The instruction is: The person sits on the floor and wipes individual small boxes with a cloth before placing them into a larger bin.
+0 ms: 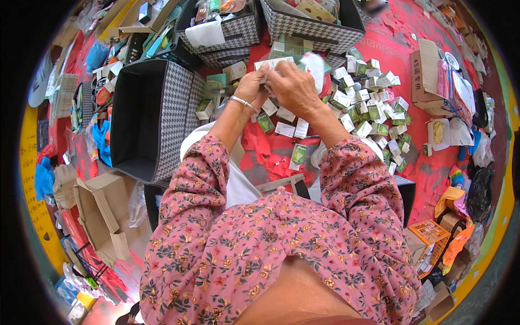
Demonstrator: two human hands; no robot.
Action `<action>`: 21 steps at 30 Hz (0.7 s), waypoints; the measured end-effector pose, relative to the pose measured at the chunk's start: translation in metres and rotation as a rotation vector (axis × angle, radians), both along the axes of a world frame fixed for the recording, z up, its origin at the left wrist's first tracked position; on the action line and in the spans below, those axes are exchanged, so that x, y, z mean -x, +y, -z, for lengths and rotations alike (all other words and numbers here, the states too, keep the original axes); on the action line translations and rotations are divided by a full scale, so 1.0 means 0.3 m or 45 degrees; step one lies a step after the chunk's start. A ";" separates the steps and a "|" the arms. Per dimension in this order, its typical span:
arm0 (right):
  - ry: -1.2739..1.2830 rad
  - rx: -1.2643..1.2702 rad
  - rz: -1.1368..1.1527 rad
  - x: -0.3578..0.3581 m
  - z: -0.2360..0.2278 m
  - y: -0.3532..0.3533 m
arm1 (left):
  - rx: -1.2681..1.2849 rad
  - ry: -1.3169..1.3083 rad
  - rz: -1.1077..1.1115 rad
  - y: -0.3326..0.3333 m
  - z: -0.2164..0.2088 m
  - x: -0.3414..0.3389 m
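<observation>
My left hand [251, 88], with a bangle on its wrist, and my right hand [295, 89] meet in front of me. Their fingers are closed around a small white box [273, 63], partly covered by the fingers. Just beyond the right hand is a white and green packet [314, 69]; whether it is touched I cannot tell. Below the hands, several white and green small boxes [285, 129] lie on the red floor covering. A larger heap of the same boxes [374, 105] spreads to the right.
On the left an open black-lined houndstooth storage bin [179, 111] lies on its side. Two filled houndstooth bins [233, 40] [317, 27] stand at the far side. Cardboard boxes [103, 211] sit lower left, another carton [425, 81] at right, near an orange basket [430, 238].
</observation>
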State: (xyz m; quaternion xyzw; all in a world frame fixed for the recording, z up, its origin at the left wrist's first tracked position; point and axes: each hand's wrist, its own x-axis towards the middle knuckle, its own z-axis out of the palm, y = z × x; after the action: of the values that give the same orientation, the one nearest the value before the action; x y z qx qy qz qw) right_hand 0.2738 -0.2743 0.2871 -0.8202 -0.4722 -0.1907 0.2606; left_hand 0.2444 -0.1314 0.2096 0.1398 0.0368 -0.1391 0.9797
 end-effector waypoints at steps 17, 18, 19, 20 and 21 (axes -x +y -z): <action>0.661 -0.259 0.888 -0.198 -0.002 -0.204 | -0.199 0.148 0.095 -0.026 -0.189 0.028; 0.830 -0.380 0.882 -0.201 -0.009 -0.212 | -0.301 0.197 0.022 -0.025 -0.190 0.027; 1.232 -0.457 0.756 -0.201 -0.032 -0.214 | -0.439 0.163 -0.012 -0.028 -0.195 0.020; 1.640 -0.524 0.618 -0.190 -0.054 -0.212 | -0.560 0.110 -0.032 -0.027 -0.201 0.017; 2.045 -0.582 0.465 -0.177 -0.080 -0.209 | -0.681 0.059 -0.052 -0.024 -0.207 0.010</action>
State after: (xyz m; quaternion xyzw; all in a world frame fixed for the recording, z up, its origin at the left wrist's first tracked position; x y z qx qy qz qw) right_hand 0.3268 -0.3370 0.3110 -0.6972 0.0454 0.3189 0.6404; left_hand 0.2413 -0.1386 0.2716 0.3897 0.0974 -0.1079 0.9094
